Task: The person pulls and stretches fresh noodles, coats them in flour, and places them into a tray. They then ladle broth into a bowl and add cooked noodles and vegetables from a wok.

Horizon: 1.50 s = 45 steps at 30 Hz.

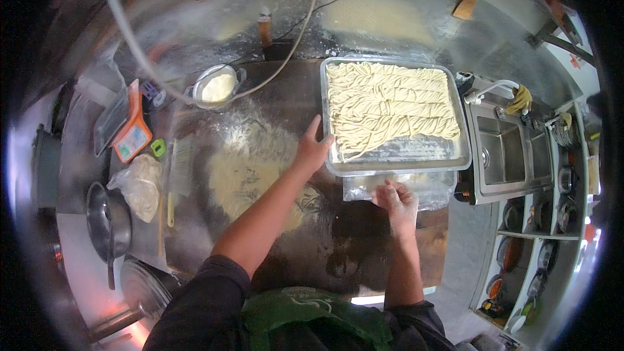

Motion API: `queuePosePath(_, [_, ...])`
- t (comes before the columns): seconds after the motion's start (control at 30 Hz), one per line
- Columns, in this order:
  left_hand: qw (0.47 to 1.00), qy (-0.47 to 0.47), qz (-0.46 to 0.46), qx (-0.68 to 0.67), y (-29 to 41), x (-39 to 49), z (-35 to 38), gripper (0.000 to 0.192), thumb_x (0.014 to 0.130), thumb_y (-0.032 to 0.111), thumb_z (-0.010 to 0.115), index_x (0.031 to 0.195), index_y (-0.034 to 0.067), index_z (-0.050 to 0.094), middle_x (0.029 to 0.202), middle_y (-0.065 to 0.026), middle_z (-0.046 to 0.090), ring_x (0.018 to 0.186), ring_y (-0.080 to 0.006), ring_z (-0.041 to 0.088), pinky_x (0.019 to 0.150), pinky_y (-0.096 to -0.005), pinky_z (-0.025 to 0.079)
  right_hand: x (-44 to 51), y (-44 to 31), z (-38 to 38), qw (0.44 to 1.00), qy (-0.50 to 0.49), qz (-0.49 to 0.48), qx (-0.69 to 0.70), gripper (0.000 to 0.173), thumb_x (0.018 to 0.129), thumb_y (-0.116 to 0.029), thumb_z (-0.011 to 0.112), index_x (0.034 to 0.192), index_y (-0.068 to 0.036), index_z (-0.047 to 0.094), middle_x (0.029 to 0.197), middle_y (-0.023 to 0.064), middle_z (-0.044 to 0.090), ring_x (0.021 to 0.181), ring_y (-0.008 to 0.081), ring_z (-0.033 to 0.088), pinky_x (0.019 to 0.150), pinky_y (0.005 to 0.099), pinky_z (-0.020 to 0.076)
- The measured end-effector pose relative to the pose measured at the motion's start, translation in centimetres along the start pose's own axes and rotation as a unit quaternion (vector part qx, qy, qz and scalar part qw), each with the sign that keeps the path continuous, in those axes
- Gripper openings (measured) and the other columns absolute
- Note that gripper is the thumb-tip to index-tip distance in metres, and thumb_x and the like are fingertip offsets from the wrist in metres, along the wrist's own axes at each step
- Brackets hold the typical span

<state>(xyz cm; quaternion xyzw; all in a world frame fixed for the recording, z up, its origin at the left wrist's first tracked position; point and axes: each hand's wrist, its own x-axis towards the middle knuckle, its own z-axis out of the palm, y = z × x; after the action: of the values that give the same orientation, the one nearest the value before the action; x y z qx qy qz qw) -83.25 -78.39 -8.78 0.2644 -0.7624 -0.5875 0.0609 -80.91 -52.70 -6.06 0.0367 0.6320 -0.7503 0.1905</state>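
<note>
A rectangular metal tray (397,172) carries several bundles of pale raw noodles (390,107), laid side by side; a floured strip of its bottom shows at the near side. My left hand (314,150) is at the tray's left rim, with the thumb over the rim and the other fingers along the outside. Clear plastic film (358,190), either a sheet or a bag, sticks out from under the tray's near edge. My right hand (397,204), dusted with flour, pinches this plastic between bent fingers just in front of the tray.
Flour (243,180) covers part of the dark wooden board (292,263). Left lie a bench brush (180,161), a bagged lump (144,185), an orange-handled scoop (131,141) and a dark pan (109,224). A flour bowl (214,87) stands behind; a steel sink (502,151) is right. A pale hose (292,53) hangs overhead.
</note>
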Motion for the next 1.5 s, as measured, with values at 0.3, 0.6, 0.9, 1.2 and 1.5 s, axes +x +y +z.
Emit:
queuePosePath(0.3, [0.974,0.046,0.205,-0.091,1.0,-12.8,-4.4,0.06,0.104,0.042,0.036,0.152,0.006,0.035,0.161,-0.0135,0.028,0.15,-0.0296,0.018,0.122,-0.042,0.012,-2.4,2.6,17.9,0.926,-0.311,-0.113,0.181,0.065,0.106,-0.038,0.037,0.154,0.002,0.021,0.161,0.0165,0.025,0.15,0.0248,0.02,0.121,0.0379,0.016])
queuePosePath(0.6, [0.909,0.004,0.038,-0.415,-0.4,-16.8,-17.4,0.073,0.095,0.057,0.054,0.143,0.002,0.043,0.15,-0.019,0.042,0.139,-0.0297,0.039,0.112,-0.0446,0.032,-6.4,6.2,20.5,0.81,-0.236,-0.219,-0.489,0.045,0.1,-0.026,0.05,0.137,0.0,0.053,0.138,0.0256,0.054,0.129,0.0396,0.051,0.109,0.0413,0.0403])
queuePosePath(0.9, [0.867,0.212,-0.089,0.443,-20.6,-22.1,-38.9,0.041,0.092,0.024,0.062,0.125,0.002,0.053,0.122,-0.0227,0.059,0.113,-0.0393,0.057,0.093,-0.0483,0.047,-14.7,14.2,28.1,0.837,-0.193,-0.266,-0.438,0.028,0.089,-0.013,0.065,0.111,0.003,0.068,0.113,0.0218,0.069,0.107,0.0319,0.067,0.094,0.0365,0.0505])
queuePosePath(1.2, [0.866,-0.141,-0.229,-0.421,-16.7,-28.7,-33.0,0.041,0.101,0.054,0.045,0.095,0.013,0.051,0.058,0.0052,0.039,0.043,-0.0079,0.033,0.038,-0.0252,0.026,-21.3,13.2,36.5,0.986,-0.159,0.012,-0.048,0.058,0.1,-0.041,0.056,0.137,0.003,0.049,0.119,0.0206,0.066,0.101,0.025,0.065,0.092,0.0328,0.0506])
queuePosePath(1.5, [0.974,-0.121,0.175,0.072,-17.0,-33.9,-30.3,0.027,0.096,0.024,0.058,0.115,0.004,0.061,0.098,-0.0134,0.066,0.088,-0.0298,0.063,0.078,-0.0405,0.051,-24.6,11.6,14.7,0.905,0.252,-0.177,-0.294,0.027,0.092,-0.008,0.065,0.117,-0.003,0.058,0.088,0.0064,0.061,0.079,0.0175,0.061,0.06,0.031,0.0531])
